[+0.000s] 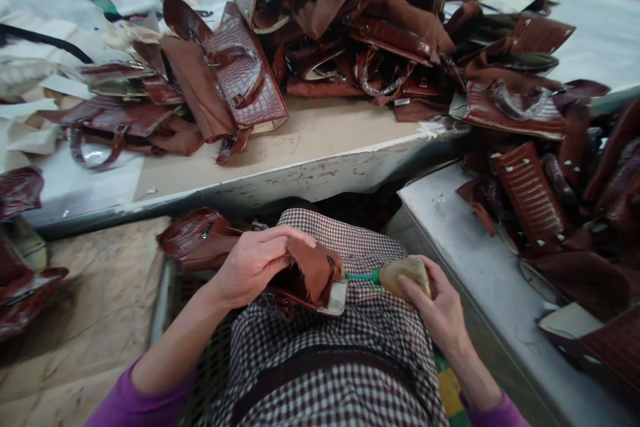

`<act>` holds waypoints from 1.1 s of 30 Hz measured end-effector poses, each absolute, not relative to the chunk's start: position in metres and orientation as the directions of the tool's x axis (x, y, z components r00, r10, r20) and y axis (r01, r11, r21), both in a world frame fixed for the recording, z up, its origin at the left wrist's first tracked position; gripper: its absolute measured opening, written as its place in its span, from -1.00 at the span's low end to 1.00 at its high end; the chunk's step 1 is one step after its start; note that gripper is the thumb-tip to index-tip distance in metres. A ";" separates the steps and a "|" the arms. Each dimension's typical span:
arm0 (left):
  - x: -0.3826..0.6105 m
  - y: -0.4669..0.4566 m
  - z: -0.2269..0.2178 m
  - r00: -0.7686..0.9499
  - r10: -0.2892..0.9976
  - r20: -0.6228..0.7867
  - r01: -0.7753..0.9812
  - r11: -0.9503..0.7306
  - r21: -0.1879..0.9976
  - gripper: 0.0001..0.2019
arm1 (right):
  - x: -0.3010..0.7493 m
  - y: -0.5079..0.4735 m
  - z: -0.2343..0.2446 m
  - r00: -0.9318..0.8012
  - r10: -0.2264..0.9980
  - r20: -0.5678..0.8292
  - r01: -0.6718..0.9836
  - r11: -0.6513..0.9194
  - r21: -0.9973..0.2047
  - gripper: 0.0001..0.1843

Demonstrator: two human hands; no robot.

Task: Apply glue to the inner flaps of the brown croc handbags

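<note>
Head view: a brown bag sits between the two hands, above the lap, its mouth gaping toward the person and its cloth-like brown side folded up. A small dark metal fitting shows near its right end, and a pale panel sticks out at its lower right corner. The left hand has hold of the bag from the left, fingers bent over its upper edge with little gap left; the fingertips are partly hidden. The right hand is wrapped around a yellowish bottle, thumb across the front. The bottle lies on its side, and its thin green nozzle points left to the bag's right end; whether the tip touches is too small to tell.

Just left of the left hand, a glossy brown flap extends outward; whether it belongs to the same bag cannot be told. Beneath both hands is a checked apron, and purple sleeves cover the arms below the wrists. A dark crate shows below the left forearm.

Beyond the hands, a counter carries a heap of brown bags, some with plastic-wrapped handles. Well to the right of the right hand, more bags are piled on a white surface. Well to the left of the left hand is a worn tan board, with glossy brown pieces at its far edge.
</note>
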State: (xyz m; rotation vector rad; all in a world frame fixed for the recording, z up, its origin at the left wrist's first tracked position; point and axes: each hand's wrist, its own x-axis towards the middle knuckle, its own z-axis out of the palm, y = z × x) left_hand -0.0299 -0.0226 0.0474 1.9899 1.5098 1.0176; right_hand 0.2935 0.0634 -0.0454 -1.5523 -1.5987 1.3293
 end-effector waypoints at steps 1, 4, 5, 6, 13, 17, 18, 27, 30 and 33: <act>-0.029 -0.024 0.047 0.141 0.946 0.293 0.625 -0.314 0.714 -0.83 | 0.292 0.064 -0.046 -0.183 0.951 -0.250 0.432 -0.151 -0.889 -0.41; -0.028 -0.027 0.046 0.161 0.938 0.308 0.635 -0.338 0.695 -0.82 | 0.292 0.065 -0.041 -0.187 0.940 -0.284 0.451 -0.174 -0.875 -0.43; -0.027 -0.028 0.046 0.160 0.936 0.314 0.640 -0.341 0.689 -0.82 | 0.292 0.064 -0.039 -0.196 0.933 -0.301 0.449 -0.188 -0.873 -0.44; -0.027 -0.028 0.046 0.155 0.935 0.318 0.643 -0.340 0.686 -0.83 | 0.292 0.064 -0.036 -0.206 0.925 -0.320 0.445 -0.203 -0.872 -0.46; -0.026 -0.037 0.046 0.148 0.936 0.320 0.630 -0.339 0.699 -0.81 | 0.295 0.060 -0.037 -0.221 0.888 -0.403 0.380 -0.303 -0.874 -0.47; -0.025 -0.045 0.045 0.151 0.938 0.311 0.647 -0.332 0.687 -0.77 | 0.299 0.061 -0.041 -0.208 0.900 -0.384 0.365 -0.293 -0.884 -0.43; -0.025 -0.047 0.044 0.154 0.938 0.309 0.652 -0.332 0.682 -0.75 | 0.300 0.061 -0.040 -0.238 0.886 -0.399 0.370 -0.297 -0.880 -0.43; -0.026 -0.054 0.044 0.134 0.941 0.311 0.645 -0.321 0.693 -0.75 | 0.301 0.060 -0.042 -0.207 0.910 -0.360 0.314 -0.287 -0.905 -0.48; -0.026 -0.054 0.044 0.127 0.942 0.312 0.646 -0.317 0.695 -0.75 | 0.298 0.058 -0.044 -0.205 0.909 -0.362 0.319 -0.288 -0.903 -0.48; -0.025 -0.054 0.045 0.126 0.938 0.323 0.647 -0.325 0.690 -0.75 | 0.298 0.057 -0.042 -0.254 0.890 -0.379 0.341 -0.284 -0.896 -0.53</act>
